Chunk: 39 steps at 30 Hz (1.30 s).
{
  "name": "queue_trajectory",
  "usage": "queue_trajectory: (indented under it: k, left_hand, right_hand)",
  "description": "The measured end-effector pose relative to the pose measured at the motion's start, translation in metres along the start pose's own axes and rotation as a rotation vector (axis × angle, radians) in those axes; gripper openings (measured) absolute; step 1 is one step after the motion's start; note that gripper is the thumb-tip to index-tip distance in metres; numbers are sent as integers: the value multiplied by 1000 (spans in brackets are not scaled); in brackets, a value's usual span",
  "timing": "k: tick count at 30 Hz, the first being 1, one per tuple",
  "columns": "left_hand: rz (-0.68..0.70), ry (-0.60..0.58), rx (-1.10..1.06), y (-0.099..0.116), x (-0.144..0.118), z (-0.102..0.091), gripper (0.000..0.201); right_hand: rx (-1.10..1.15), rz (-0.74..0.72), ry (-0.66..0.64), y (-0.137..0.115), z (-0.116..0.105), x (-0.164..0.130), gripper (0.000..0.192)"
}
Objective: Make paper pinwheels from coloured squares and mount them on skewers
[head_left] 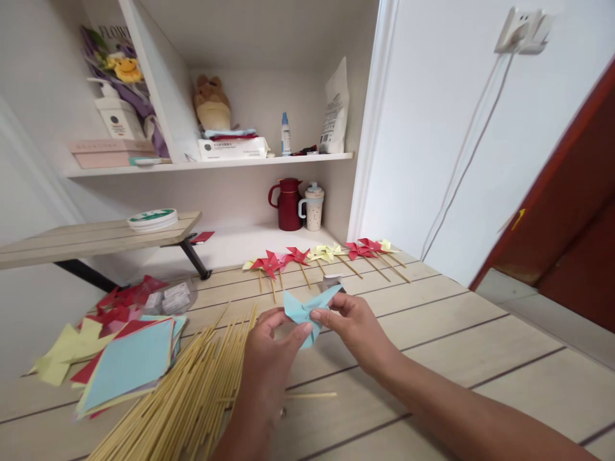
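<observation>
Both of my hands hold a light blue paper piece [307, 305], partly folded into a pinwheel shape, just above the wooden table [432, 333]. My left hand [271, 349] pinches its lower left corner. My right hand [353, 323] pinches its right side with thumb and fingers. A heap of thin wooden sticks [187, 390] lies directly left of my left hand. A stack of coloured paper squares [127, 365], light blue on top, sits further left. One loose stick [312, 395] lies under my arms.
A row of finished red, pink and yellow pinwheels on sticks [327, 256] lies at the table's far edge. Cut paper scraps [67, 349] and small packets [168, 298] lie at far left. A red jug [288, 203] and cup [313, 206] stand in the alcove behind.
</observation>
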<state>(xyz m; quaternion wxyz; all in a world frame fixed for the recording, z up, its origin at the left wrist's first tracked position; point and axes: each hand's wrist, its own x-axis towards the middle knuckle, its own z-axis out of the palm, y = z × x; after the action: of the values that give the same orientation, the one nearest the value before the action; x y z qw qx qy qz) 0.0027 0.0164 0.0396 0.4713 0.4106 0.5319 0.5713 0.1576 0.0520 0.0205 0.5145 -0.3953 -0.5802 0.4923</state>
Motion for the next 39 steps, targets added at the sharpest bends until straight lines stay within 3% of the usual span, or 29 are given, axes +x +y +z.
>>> queue_trajectory:
  k: [16,26,30,35,37,39]
  left_hand:
    - [156,-16,146,-1,-8,0,20]
    - [-40,15,21,-8,-4,0,32]
    - [-94,64,-25,-8,0,-1,32]
    - [-74,124,-59,-11,8,-7,31]
    - [-80,154,-77,-13,11,-10,30]
    - [-69,180,-109,-14,15,-15,29]
  right_hand:
    - [49,31,-22,-4,5,-6,17]
    - [156,29,-132,-3,6,-4,36]
    - [108,-15,-92,1,3,0,38]
    - [77,-28,103,6,-4,6,36]
    - [-5,-122,167,4,-6,3,33]
    - [-145,-238,143,0,-6,-3,28]
